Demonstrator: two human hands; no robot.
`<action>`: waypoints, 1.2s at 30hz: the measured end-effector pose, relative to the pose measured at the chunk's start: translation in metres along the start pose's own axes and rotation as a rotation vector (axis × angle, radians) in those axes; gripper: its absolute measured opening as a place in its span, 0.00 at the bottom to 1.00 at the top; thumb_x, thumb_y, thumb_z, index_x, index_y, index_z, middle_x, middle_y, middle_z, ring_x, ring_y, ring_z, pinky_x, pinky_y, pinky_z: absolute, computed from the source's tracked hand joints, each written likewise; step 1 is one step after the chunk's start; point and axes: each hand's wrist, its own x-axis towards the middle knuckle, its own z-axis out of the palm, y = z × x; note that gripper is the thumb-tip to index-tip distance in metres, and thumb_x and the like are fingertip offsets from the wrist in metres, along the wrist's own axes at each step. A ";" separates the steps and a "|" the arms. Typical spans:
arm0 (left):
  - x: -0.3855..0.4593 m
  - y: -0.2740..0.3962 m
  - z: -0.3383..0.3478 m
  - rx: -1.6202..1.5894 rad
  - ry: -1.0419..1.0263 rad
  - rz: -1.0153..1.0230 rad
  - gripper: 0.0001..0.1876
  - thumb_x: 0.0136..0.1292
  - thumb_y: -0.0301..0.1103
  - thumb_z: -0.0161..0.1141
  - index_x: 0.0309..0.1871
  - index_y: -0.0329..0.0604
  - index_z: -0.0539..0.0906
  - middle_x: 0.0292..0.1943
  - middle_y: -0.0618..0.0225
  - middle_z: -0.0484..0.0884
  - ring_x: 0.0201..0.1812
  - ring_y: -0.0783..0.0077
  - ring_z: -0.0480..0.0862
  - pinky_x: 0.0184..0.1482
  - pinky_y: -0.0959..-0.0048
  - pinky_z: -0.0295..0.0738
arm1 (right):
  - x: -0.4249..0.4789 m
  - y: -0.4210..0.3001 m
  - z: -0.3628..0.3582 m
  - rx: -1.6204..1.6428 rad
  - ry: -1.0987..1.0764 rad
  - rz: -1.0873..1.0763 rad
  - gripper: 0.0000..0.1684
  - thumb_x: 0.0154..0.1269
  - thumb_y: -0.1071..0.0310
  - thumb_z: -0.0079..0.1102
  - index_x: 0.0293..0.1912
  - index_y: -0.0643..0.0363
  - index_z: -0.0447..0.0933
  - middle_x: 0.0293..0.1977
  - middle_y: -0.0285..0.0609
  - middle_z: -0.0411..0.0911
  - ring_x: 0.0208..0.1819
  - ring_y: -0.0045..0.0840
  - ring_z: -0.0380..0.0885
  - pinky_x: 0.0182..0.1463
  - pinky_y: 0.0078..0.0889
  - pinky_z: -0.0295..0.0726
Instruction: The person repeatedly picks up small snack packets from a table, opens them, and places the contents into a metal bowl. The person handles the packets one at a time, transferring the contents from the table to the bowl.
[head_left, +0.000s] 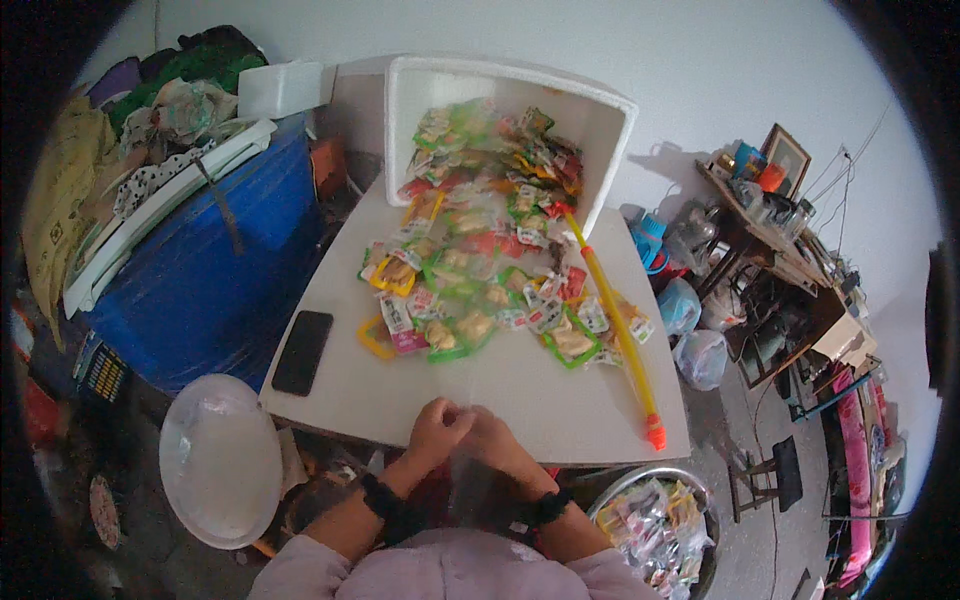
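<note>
My left hand and my right hand are close together at the near edge of the white table. Their fingers are curled and blurred, so whether they hold anything cannot be told. Beyond them, many small sealed food packets with green, yellow and red edges spread across the tabletop. The pile reaches into a white foam box lying with its opening towards me. Across the right side of the table lies a yellow plastic tube with orange ends. A black smartphone rests at the left edge.
A metal basin with more packets stands below the table at the right. At the lower left is a round, whitish tub or lid. A blue wrapped container stands left of the table. Cluttered shelves and a small stool are at the right.
</note>
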 end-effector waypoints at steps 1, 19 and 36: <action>0.000 0.004 -0.001 0.018 -0.015 0.010 0.15 0.47 0.41 0.59 0.27 0.36 0.73 0.26 0.57 0.75 0.29 0.61 0.75 0.32 0.70 0.69 | -0.001 0.001 -0.002 0.172 -0.054 0.020 0.15 0.54 0.69 0.50 0.42 0.65 0.67 0.37 0.41 0.72 0.39 0.22 0.70 0.42 0.23 0.70; -0.001 -0.009 -0.002 -0.064 -0.040 0.159 0.08 0.53 0.32 0.50 0.28 0.35 0.73 0.24 0.54 0.73 0.28 0.53 0.73 0.31 0.64 0.67 | -0.006 -0.003 -0.002 -0.117 0.166 -0.187 0.12 0.53 0.67 0.51 0.37 0.63 0.69 0.31 0.36 0.70 0.33 0.19 0.68 0.35 0.21 0.69; 0.000 -0.013 -0.003 -0.028 -0.135 0.153 0.08 0.51 0.32 0.54 0.28 0.37 0.74 0.26 0.58 0.73 0.28 0.62 0.74 0.32 0.70 0.68 | -0.005 -0.013 -0.001 0.285 0.312 0.139 0.09 0.56 0.68 0.52 0.35 0.64 0.69 0.29 0.36 0.71 0.33 0.18 0.69 0.34 0.21 0.70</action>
